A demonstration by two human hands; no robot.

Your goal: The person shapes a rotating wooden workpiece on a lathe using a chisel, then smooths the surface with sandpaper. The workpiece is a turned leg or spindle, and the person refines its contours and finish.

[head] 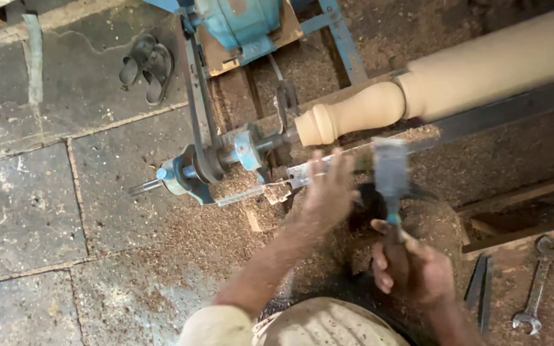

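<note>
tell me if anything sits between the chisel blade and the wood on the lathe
Only the metal rest bar runs across between the chisel, gripped in the right hand, and the turned wood above it. The left hand is open beside the blade, blurred, below the bar, not in the blade's line. Nothing else visible blocks it.

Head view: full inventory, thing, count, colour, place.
turned wooden spindle: 1, pale tan, mounted on the lathe, upper right
lathe headstock: 1, blue metal, centre left
tool rest bar: 1, dark metal, below the spindle
motor housing: 1, blue, top centre
sandals: 1 pair, dark, floor at upper left
wrench: 1, grey metal, lower right
sawdust: tan, spread under the lathe
stone floor: grey slabs, left
chisel: 1, broad grey blade, gripped by the right hand
left hand: open, blurred, near the tool rest
right hand: closed on the chisel handle
</note>
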